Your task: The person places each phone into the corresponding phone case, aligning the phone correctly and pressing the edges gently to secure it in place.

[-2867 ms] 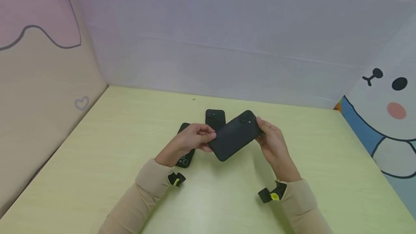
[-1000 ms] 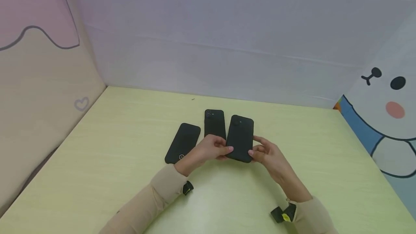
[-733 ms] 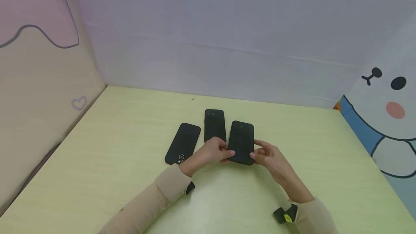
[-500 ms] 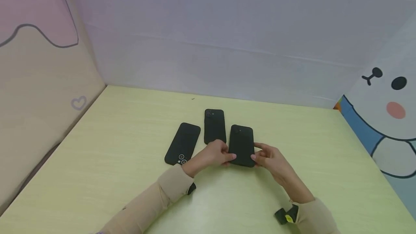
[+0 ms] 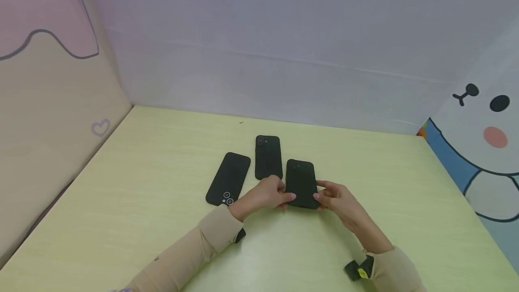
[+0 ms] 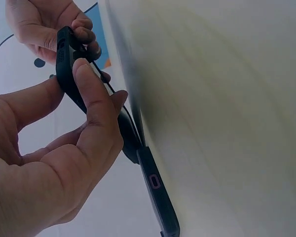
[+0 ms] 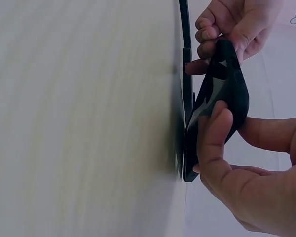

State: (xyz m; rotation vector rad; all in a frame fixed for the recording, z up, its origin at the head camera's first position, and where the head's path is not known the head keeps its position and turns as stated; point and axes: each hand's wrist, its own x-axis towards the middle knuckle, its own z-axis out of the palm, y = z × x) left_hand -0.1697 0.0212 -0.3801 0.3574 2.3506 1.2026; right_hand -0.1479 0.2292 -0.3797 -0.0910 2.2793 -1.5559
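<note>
Our left grip (image 5: 267, 193) and right grip (image 5: 334, 195) pinch the phone (image 5: 302, 184) at its near corners, at 3 o'clock of two others. The wrist views show its near end lifted off the counter (image 5: 121, 220).

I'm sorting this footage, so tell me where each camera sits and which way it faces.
Head: worn high, looking down at the yellow-green tabletop; both beige sleeves, left hand and right hand show.
Left wrist: level with the table, looking along the left hand's fingers.
Right wrist: likewise, past the right hand's fingers.
All share the black matte phone case both hands grip.
</note>
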